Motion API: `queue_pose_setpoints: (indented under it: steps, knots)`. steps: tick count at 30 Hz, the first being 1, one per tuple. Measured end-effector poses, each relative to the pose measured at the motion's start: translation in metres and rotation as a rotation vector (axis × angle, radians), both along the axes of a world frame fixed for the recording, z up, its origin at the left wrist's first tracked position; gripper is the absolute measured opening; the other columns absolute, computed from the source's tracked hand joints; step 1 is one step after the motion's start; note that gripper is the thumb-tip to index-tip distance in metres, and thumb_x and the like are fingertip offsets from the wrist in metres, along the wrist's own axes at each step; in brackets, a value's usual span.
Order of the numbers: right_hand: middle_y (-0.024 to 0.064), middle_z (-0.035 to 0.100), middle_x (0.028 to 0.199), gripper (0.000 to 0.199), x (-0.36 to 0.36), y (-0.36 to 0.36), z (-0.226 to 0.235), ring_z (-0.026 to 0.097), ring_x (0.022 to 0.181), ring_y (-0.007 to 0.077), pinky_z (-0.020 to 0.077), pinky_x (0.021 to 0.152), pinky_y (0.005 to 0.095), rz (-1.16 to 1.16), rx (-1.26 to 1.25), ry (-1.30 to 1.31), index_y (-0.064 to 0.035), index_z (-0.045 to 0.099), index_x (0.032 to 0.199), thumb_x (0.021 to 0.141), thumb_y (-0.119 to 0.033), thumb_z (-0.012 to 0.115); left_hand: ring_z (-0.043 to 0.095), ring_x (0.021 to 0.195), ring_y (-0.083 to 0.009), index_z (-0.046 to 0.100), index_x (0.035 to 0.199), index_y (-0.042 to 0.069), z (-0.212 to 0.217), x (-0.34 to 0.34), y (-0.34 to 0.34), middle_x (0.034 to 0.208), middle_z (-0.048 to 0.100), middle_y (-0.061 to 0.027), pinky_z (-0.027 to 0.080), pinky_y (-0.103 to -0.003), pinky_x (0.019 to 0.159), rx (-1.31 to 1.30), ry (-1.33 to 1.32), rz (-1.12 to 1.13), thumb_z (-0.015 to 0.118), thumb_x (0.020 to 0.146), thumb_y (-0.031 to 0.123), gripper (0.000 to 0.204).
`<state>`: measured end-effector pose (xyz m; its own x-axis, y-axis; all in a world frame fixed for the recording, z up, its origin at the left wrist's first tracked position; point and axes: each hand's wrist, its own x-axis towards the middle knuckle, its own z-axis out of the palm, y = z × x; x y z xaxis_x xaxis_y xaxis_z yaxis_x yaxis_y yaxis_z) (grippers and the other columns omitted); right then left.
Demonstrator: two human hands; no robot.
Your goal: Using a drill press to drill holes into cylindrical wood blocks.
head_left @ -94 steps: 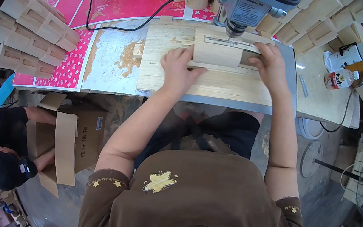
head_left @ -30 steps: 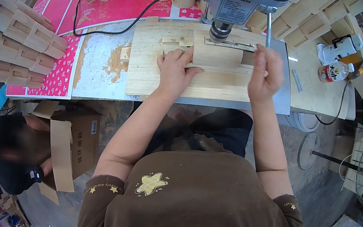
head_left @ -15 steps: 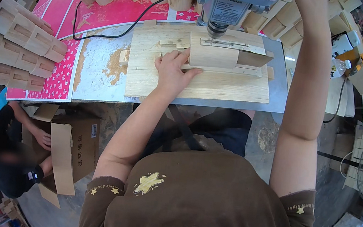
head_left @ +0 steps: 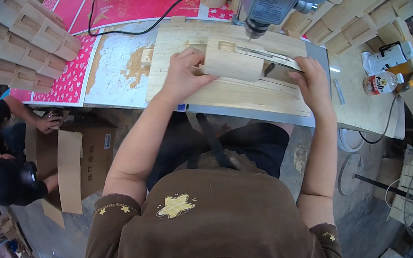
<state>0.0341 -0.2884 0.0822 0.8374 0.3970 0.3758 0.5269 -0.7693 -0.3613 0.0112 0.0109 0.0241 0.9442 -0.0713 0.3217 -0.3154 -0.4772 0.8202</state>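
Observation:
A curved, pale wooden block (head_left: 234, 65) lies on a flat wooden board (head_left: 185, 94) below the chuck (head_left: 255, 27) of a grey bench drill (head_left: 274, 6). My left hand (head_left: 185, 73) grips the block's left end, thumb in front and fingers behind. Along the block's top runs a thin slotted strip (head_left: 274, 57), slightly tilted, with a recess showing in the wood at its left end. My right hand (head_left: 314, 83) pinches the strip's right end, its thumb by a flat plate (head_left: 281, 74) that sticks out from the block. The drill's tip is apart from the wood.
Stacks of recessed wooden blocks (head_left: 33, 30) stand at the left, with more along the back. A black cable (head_left: 146, 31) crosses the pink table covering. At right are a bottle (head_left: 381, 84) and a small blue-white stick (head_left: 339, 91). A co-worker reaches into a cardboard box (head_left: 91, 160) at lower left.
My right hand has come down from beside the drill onto the strip's right end. The strip has shifted right and tilted against the block, uncovering the recess. The co-worker has moved an arm.

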Motion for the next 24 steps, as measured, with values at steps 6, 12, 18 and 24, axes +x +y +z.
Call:
queue_pose_setpoints:
  steps: [6,12,18,24]
  knots:
    - [0.0128,0.056,0.085,0.027,-0.025,0.0,0.002,0.052,0.084,0.0326,0.0412,0.074,0.0389,0.123,0.073,0.004,-0.0029,0.058,0.097,0.072,-0.007,0.066,0.047,0.067,-0.0067,0.066,0.086,0.002,0.029,-0.041,0.079,0.073,0.049,0.0032,0.04,-0.02,0.061,-0.122,-0.028,-0.071,0.077,0.06,0.001,0.028]
    - [0.012,0.057,0.085,0.026,-0.05,0.008,0.004,0.052,0.083,0.0314,0.0407,0.074,0.037,0.043,0.076,0.058,-0.0023,0.059,0.096,0.072,-0.006,0.066,0.057,0.065,-0.0072,0.065,0.088,-0.002,0.056,-0.066,0.124,0.075,0.063,-0.0027,0.045,-0.022,0.06,-0.601,0.296,0.175,0.074,0.073,0.011,0.022]
    - [0.0117,0.057,0.085,0.026,-0.057,0.029,0.003,0.052,0.081,0.0309,0.0412,0.072,0.0367,0.079,0.135,0.055,-0.0017,0.06,0.096,0.072,-0.005,0.066,0.061,0.071,-0.0128,0.064,0.093,-0.001,0.057,-0.079,0.133,0.082,0.065,-0.0084,0.049,-0.025,0.063,-0.727,0.497,0.295,0.071,0.078,0.024,0.03]
    - [0.0126,0.057,0.086,0.028,-0.051,0.023,-0.001,0.052,0.081,0.0319,0.0413,0.073,0.0366,0.065,0.142,0.026,-0.001,0.059,0.098,0.072,-0.006,0.067,0.063,0.081,-0.0171,0.055,0.114,0.009,0.056,-0.084,0.134,0.106,0.062,-0.0079,0.051,-0.028,0.057,-1.595,0.416,-0.034,0.053,0.087,0.04,0.042]
